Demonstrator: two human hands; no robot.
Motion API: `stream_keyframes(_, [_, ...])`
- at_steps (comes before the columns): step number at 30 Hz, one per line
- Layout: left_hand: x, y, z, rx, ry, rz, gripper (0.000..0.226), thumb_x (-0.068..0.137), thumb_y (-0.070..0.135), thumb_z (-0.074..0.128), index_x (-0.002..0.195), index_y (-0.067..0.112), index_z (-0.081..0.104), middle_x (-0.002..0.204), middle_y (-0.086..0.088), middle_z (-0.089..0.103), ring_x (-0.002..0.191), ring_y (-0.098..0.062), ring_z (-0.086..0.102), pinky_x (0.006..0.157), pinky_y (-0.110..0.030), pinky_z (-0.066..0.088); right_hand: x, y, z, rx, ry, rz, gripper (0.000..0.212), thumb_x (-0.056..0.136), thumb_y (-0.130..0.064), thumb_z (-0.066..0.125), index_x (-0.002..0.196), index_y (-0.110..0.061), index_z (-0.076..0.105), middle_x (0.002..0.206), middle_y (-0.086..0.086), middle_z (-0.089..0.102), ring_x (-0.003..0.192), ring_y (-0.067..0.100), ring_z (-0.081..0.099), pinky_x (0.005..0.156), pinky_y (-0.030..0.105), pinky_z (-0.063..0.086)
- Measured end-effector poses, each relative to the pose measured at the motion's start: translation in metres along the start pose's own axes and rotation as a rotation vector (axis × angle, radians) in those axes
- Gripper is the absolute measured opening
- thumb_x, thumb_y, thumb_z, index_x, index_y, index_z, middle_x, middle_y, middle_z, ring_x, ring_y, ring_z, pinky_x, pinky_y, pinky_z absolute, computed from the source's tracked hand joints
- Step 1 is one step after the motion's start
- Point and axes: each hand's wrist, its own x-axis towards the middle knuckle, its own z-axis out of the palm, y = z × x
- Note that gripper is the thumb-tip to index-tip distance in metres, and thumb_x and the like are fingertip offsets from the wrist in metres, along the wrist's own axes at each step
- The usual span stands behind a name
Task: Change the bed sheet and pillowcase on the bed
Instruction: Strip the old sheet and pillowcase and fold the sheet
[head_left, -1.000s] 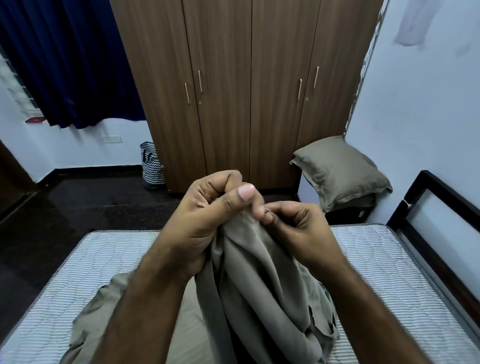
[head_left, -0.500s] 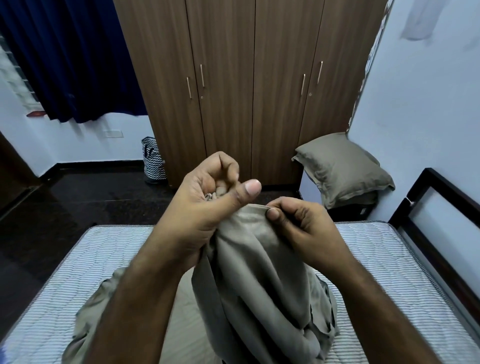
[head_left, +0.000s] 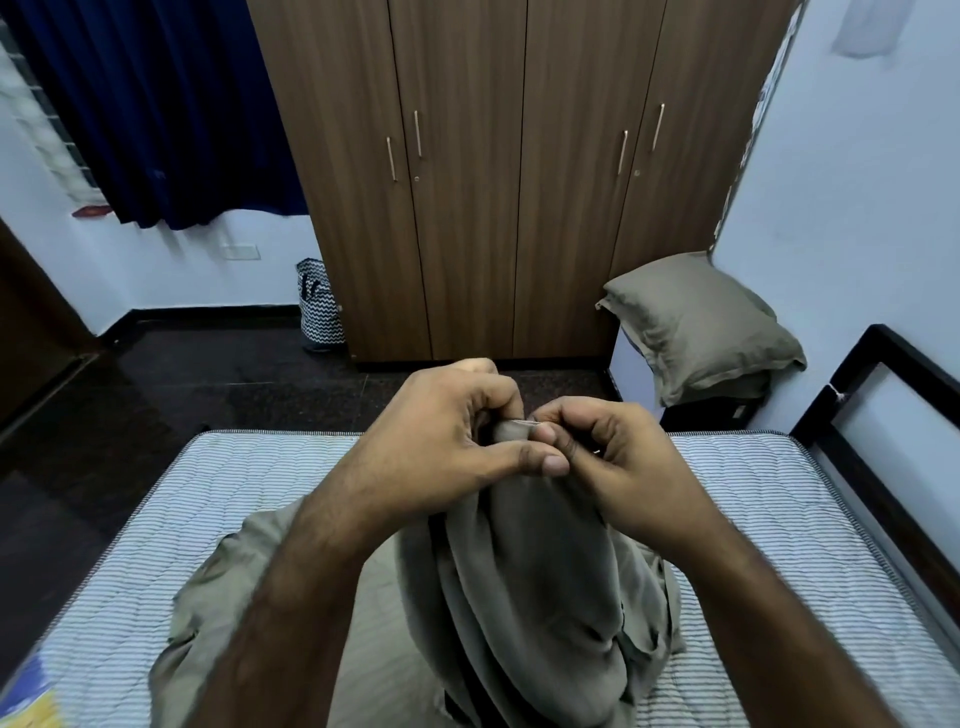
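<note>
- The bed (head_left: 779, 519) has no sheet on it. Its striped mattress is bare, and it runs from near the person out toward the wardrobe (head_left: 519, 182).
- A big olive sheet (head_left: 519, 597) is the thing to work on. Most of it lies in a soft pile on the middle of the mattress, close to the person.
- One part of the sheet is pulled up off the pile. It hangs in long folds straight down from the hands, so its long way runs up and down, from the fingers to the mattress.
- A pillow (head_left: 696, 322) in a matching olive case sits off the bed, on something low by the right wall. It is well apart from both hands.
- The left hand (head_left: 447, 441) is held up over the pile, knuckles up. Its fingers are curled and bunch the cloth. Its thumb lies flat across the front.
- The right hand (head_left: 613, 452) is right beside it, almost touching. Its thumb and first finger pinch the top edge of the sheet.
- That edge (head_left: 514, 427) is the small bit that matters. It peeks out between the two hands, and both hands are just as near to it.
- I think the hands are hunting for a corner or hem. Next they could slide apart along that edge to open the sheet wide.
</note>
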Motion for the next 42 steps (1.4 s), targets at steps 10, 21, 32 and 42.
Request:
stream_keyframes(10, [-0.003, -0.012, 0.006, -0.087, 0.093, -0.013, 0.037, 0.084, 0.027, 0.081, 0.065, 0.033, 0.049, 0.076, 0.012, 0.047, 0.069, -0.005, 0.048, 0.061, -0.021, 0.037, -0.005, 0.007, -0.005, 0.034, -0.098, 0.001, 0.031, 0.097, -0.012, 0.067, 0.126, -0.020, 0.071, 0.116, -0.009, 0.075, 0.116, 0.010, 0.067, 0.100, 0.041, 0.054])
stream_keyframes(21, [-0.001, -0.011, 0.004, -0.037, 0.046, -0.017, 0.034, 0.077, -0.005, 0.066, 0.062, 0.020, 0.048, 0.079, 0.008, 0.047, 0.069, -0.006, 0.046, 0.063, -0.024, 0.037, -0.003, 0.005, -0.003, -0.301, 0.159, -0.126, 0.027, 0.099, -0.012, 0.059, 0.117, -0.024, 0.075, 0.103, -0.013, 0.075, 0.100, -0.001, 0.069, 0.088, 0.023, 0.055])
stream_keyframes(32, [-0.006, -0.005, 0.015, -0.615, -0.055, 0.033, 0.004, 0.090, 0.000, 0.069, 0.089, -0.001, 0.065, 0.105, -0.018, 0.070, 0.103, -0.026, 0.067, 0.092, -0.035, 0.052, -0.001, 0.012, 0.009, -0.115, 0.137, -0.028, 0.025, 0.094, -0.004, 0.063, 0.094, -0.027, 0.072, 0.084, -0.012, 0.072, 0.083, 0.006, 0.069, 0.073, 0.030, 0.054])
stream_keyframes(42, [0.001, -0.022, 0.013, -0.321, 0.095, 0.000, 0.038, 0.091, 0.027, 0.074, 0.073, 0.008, 0.047, 0.069, -0.009, 0.048, 0.066, -0.018, 0.045, 0.062, -0.031, 0.038, -0.003, 0.012, 0.006, -0.150, 0.130, 0.027, 0.020, 0.102, -0.021, 0.060, 0.084, -0.027, 0.067, 0.075, -0.014, 0.068, 0.072, 0.003, 0.064, 0.063, 0.018, 0.045])
